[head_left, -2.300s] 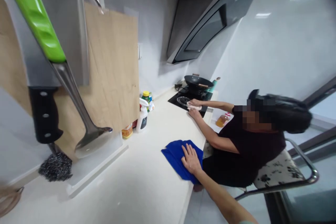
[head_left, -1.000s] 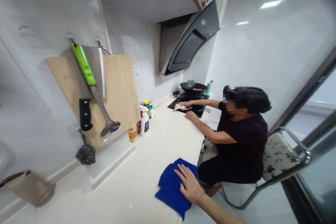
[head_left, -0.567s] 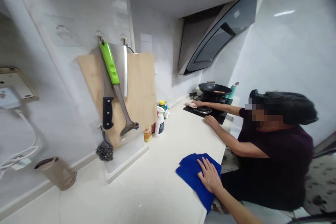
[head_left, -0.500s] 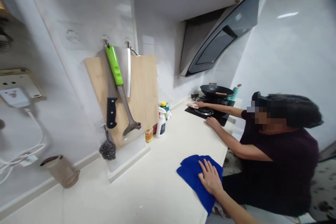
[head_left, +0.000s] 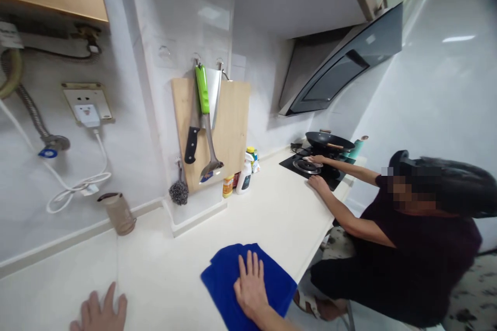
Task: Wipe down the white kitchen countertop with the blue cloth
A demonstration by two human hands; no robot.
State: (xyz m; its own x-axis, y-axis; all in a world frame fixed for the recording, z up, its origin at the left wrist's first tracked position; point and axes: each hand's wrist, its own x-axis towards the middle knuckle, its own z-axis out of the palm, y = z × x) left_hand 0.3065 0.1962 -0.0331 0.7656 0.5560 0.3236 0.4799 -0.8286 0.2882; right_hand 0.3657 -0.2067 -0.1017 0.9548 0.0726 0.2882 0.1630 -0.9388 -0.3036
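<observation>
A blue cloth (head_left: 222, 280) lies spread on the white countertop (head_left: 171, 274), one corner reaching the front edge. My right hand (head_left: 251, 284) presses flat on top of it with the fingers extended. At the lower left, my left hand (head_left: 101, 315) is over the counter with its fingers spread and nothing in it; the picture's bottom edge cuts it off. Beyond the left hand, a brownish translucent jug (head_left: 119, 214) stands against the wall.
A co-worker (head_left: 419, 248) at the right wipes the gas hob (head_left: 292, 164), where a wok (head_left: 330, 141) sits. A spray bottle (head_left: 244, 176) stands beside the wall corner. A cutting board (head_left: 235, 124), knives and a green-handled ladle (head_left: 202, 90) hang there.
The view has swung left. My right hand and the blue cloth have moved back from the hob along the counter. My left hand has come into view. The co-worker's wiping hand has shifted on the hob.
</observation>
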